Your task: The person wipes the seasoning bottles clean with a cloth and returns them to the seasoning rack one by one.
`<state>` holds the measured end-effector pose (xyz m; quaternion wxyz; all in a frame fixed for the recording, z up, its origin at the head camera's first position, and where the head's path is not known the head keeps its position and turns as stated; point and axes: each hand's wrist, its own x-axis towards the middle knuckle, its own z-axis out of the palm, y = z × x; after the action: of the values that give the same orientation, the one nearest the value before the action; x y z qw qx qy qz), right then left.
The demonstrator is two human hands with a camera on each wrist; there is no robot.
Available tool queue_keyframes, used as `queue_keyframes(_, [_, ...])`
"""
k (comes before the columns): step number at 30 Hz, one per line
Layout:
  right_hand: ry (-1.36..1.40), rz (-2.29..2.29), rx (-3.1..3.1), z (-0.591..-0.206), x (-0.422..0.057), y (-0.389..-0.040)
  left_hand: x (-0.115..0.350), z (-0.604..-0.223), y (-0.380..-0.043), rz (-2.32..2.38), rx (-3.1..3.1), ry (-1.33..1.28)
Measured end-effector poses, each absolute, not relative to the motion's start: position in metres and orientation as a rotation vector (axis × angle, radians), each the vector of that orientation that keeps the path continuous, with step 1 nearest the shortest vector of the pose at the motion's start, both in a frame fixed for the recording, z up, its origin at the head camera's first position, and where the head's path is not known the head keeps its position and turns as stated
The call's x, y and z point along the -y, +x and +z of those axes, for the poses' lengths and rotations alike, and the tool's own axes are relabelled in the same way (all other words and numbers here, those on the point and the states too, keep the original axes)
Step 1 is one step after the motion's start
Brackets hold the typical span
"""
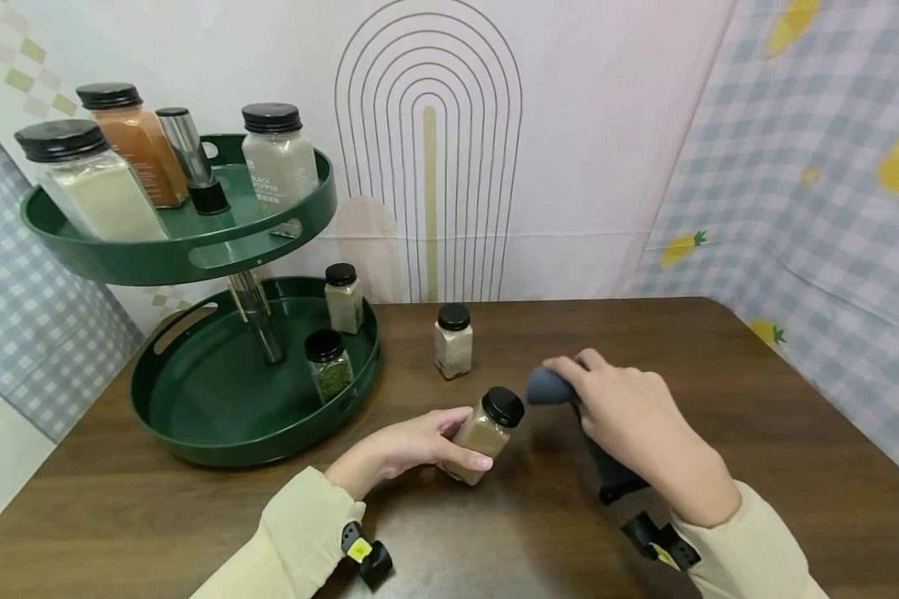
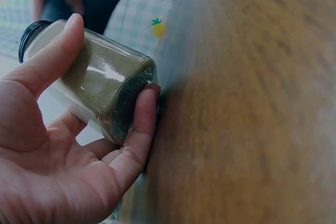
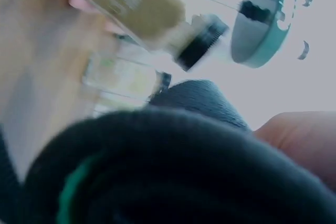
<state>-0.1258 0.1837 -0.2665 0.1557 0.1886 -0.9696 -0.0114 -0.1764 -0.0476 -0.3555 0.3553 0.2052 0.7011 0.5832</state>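
My left hand (image 1: 412, 445) grips a square clear spice jar (image 1: 474, 445) with a black lid and tan powder inside. The jar leans to the right, its base low over the wooden table; in the left wrist view the thumb lies along one side and a finger curls under the base. A folded dark blue-grey cloth (image 1: 548, 388) is held in my right hand (image 1: 637, 416), just right of the jar's lid. Its lower part hangs below the palm, and it fills the bottom of the right wrist view. Behind the held jar, a smaller black-lidded jar (image 1: 454, 343) stands upright.
A two-tier green rack (image 1: 255, 453) stands at the left. Its upper tray (image 1: 195, 259) bears several large jars and a silver grinder (image 1: 187, 146). Two small jars, one with green herbs (image 1: 333, 374), sit on the lower tray. Fabric (image 1: 584, 150) hangs behind the table.
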Motion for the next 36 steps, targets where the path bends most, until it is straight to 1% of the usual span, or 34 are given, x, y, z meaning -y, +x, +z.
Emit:
queue_keyframes(3, [0.587, 0.075, 2.675, -0.261, -0.183, -0.123, 0.048, -0.355, -0.176, 1.498, -1.818, 0.531])
queue_keyframes(9, [0.913, 0.136, 2.483, -0.263, -0.167, -0.119, 0.049, -0.353, -0.177, 1.481, -1.815, 0.542])
queue_keyframes(12, [0.988, 0.116, 2.463, -0.264, -0.163, -0.117, 0.049, -0.352, -0.178, 1.462, -1.838, 0.537])
queue_keyframes(27, [1.061, 0.120, 2.550, -0.252, -0.176, -0.109, 0.048, -0.353, -0.177, 1.445, -1.851, 0.590])
queue_keyframes(36, [0.992, 0.048, 2.614, -0.250, -0.181, -0.105, 0.047, -0.355, -0.177, 1.486, -1.809, 0.543])
